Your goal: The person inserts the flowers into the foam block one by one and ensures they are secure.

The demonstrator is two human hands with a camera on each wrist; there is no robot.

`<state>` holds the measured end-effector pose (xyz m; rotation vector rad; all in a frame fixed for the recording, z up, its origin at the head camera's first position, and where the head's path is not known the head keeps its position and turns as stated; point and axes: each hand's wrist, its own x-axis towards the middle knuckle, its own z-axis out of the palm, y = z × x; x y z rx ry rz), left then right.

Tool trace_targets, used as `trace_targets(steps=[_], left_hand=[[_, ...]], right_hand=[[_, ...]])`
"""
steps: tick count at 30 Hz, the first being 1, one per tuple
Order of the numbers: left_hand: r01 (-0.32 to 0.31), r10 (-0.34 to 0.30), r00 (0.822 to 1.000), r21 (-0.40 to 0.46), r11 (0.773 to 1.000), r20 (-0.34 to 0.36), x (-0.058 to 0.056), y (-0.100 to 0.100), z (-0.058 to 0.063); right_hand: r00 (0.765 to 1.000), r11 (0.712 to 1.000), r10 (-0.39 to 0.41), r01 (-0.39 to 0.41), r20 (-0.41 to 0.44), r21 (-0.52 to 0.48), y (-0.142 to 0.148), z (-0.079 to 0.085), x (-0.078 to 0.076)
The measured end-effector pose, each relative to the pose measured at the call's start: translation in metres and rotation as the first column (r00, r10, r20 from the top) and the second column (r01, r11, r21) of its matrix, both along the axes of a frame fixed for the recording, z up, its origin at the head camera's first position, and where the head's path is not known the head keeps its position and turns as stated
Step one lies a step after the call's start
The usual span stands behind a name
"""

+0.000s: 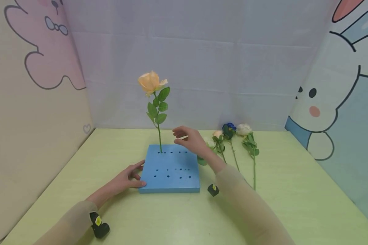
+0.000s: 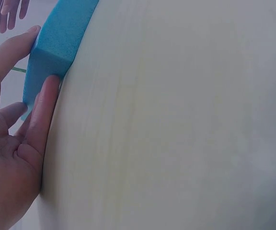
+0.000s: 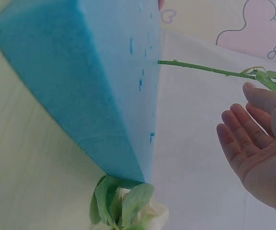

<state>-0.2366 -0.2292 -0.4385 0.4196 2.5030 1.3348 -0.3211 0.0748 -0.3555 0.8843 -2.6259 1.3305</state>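
Observation:
A blue foam block (image 1: pixel 171 183) with rows of holes lies on the table. One peach rose (image 1: pixel 150 83) with a leafy green stem stands upright in a hole at its back left. My left hand (image 1: pixel 130 177) rests against the block's left side, thumb on the near corner and the other fingers spread along the edge. In the left wrist view, the fingers of that hand (image 2: pixel 41 112) touch the side of the foam. Above the block's back right part, my right hand (image 1: pixel 191 139) hovers with relaxed fingers and holds nothing, beside the rose stem (image 3: pixel 200 68).
Right of the block lie several flowers: a blue rose (image 1: pixel 229 128), a white rose (image 1: pixel 244 129) and a small peach one (image 1: pixel 217 134). A pale flower (image 3: pixel 150 213) lies close to the block's right side. Cloth walls (image 1: pixel 184 68) stand behind and beside the table.

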Motion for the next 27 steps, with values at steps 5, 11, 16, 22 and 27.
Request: trace_targets(steps=[5, 11, 16, 22, 27], left_hand=[[-0.005, 0.005, 1.000, -0.006, 1.000, 0.002, 0.002, 0.001, 0.001], [-0.020, 0.020, 1.000, -0.027, 0.999, 0.004, 0.002, 0.001, 0.001], [-0.038, 0.038, 0.999, -0.040, 0.998, 0.010, 0.000, 0.001, -0.002], [-0.031, 0.031, 0.999, -0.025, 0.999, 0.007, 0.000, 0.001, -0.001], [-0.022, 0.022, 1.000, -0.023, 1.000, 0.002, 0.000, 0.002, -0.001]], right_hand=[[0.999, 0.999, -0.035, 0.035, -0.015, -0.025, 0.012, 0.004, 0.008], [0.997, 0.997, -0.066, 0.064, -0.048, -0.048, 0.030, 0.009, 0.013], [0.994, 0.995, -0.079, 0.073, -0.077, -0.074, 0.047, 0.010, 0.014], [0.984, 0.988, -0.134, 0.125, -0.115, -0.087, 0.068, 0.014, 0.018], [0.981, 0.981, -0.169, 0.158, -0.095, -0.111, 0.085, 0.012, 0.024]])
